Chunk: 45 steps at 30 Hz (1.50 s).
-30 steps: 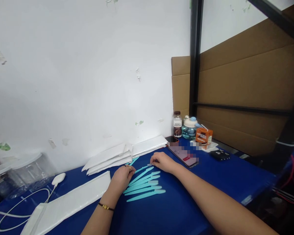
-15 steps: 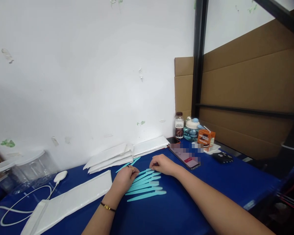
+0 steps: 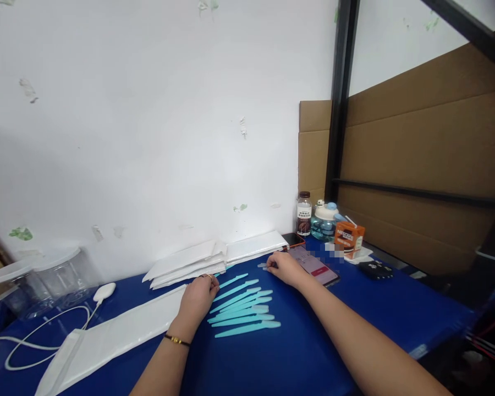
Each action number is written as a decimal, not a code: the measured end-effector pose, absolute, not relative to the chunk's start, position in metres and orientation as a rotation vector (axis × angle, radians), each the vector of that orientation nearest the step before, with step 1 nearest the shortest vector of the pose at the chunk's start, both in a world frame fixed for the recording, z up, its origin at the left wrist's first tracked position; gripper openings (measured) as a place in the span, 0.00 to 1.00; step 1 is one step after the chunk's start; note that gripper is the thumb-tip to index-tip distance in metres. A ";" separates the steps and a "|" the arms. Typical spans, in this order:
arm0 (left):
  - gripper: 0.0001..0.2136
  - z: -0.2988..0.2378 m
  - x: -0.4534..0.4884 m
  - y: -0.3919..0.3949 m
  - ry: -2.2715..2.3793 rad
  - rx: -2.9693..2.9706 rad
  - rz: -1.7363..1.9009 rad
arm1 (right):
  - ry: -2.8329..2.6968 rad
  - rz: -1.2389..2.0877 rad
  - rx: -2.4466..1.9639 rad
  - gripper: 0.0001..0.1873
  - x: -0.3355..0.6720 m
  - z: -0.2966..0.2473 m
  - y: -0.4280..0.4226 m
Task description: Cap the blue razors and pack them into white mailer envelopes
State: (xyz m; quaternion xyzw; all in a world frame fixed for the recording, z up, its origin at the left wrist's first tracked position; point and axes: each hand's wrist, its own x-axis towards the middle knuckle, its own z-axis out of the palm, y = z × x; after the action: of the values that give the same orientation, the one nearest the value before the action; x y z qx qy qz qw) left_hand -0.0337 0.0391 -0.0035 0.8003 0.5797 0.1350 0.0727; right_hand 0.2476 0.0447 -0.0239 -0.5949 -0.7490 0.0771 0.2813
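I record the right hand point(image 3: 284, 268) shifted away from the turquoise sticks point(image 3: 243, 330), pinching a clear piece point(image 3: 262, 265); left hand's point(image 3: 198, 296) grip, I cannot tell.

blue tbl point(image 3: 239, 366) | teal sticks point(image 3: 247, 328) fanned ctr | wht pouches point(image 3: 185, 265) bk | phone point(image 3: 322, 270) R | clr tubs point(image 3: 64, 278) L

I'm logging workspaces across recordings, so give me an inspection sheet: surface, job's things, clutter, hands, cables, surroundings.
Surface: blue tabletop.
Job's things: teal sticks, fanned out; translucent piece.
Clutter: white packets, phones, brown-capped bottle, orange carton.
Hands: left hand at one of the teal sticks, grip hidden; right hand pinching the translucent piece.
Cables: white cable, looped at the image's left.
Surroundings: white wall with peeling patches, cardboard, black frame.
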 end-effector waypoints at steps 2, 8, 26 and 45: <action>0.05 -0.005 -0.034 0.040 1.723 2.340 0.410 | -1.965 0.330 -1.593 0.04 0.248 -0.025 0.045; 0.08 -0.012 -0.037 0.044 1.638 2.234 0.505 | -1.828 0.675 -1.552 0.11 0.249 -0.027 0.047; 0.09 -0.003 -0.015 0.031 1.422 2.268 0.437 | -1.837 0.874 -1.223 0.08 0.221 -0.038 0.042; 0.08 -0.015 -0.039 0.048 1.718 2.422 0.449 | -2.117 0.198 -1.468 0.09 0.243 -0.029 0.048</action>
State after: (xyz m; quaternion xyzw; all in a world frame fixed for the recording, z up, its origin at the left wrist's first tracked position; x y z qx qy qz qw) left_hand -0.0392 0.0483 -0.0146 0.8045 0.5707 0.1492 0.0689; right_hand 0.2433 0.0484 -0.0286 -0.5463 -0.7877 0.0738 0.2752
